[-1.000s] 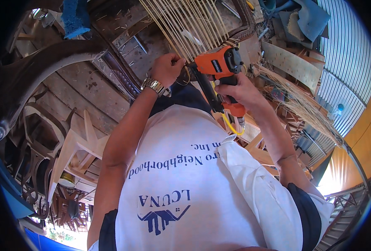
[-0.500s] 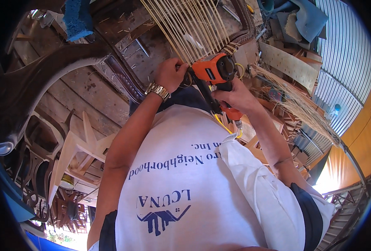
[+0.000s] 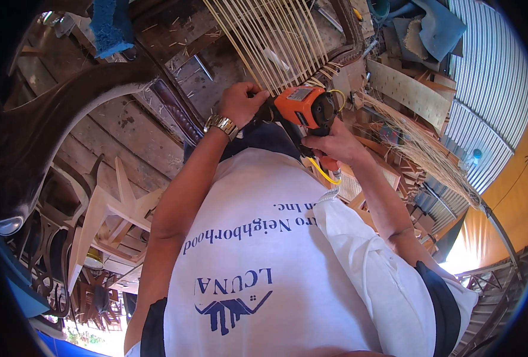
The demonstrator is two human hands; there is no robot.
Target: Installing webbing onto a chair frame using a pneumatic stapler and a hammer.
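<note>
My right hand [image 3: 337, 143] is wrapped round the grip of an orange and black air stapler or nail gun [image 3: 302, 106]. A yellow air hose [image 3: 325, 172] joins it by the grip. The tool's nose is hidden at the near edge of a seat frame. To its left, my left hand [image 3: 244, 102] has thumb and fingertips pinched at the end of a cane strand. Parallel pale cane strands [image 3: 276, 44] stretch away across the dark carved wooden frame [image 3: 350, 30], their loose ends sticking out beside the tool.
A bundle of long cane strands [image 3: 418, 143] lies at the right. Blue foam [image 3: 110, 30] hangs at the upper left. A thick curved dark wooden piece [image 3: 55, 98] arches along the left, above unfinished chair frames [image 3: 106, 220]. Cane scraps litter the plank surface.
The air tool has tipped and shifted slightly down and to the right, showing more of its top. My right hand moved with it; my left hand stays nearly in place.
</note>
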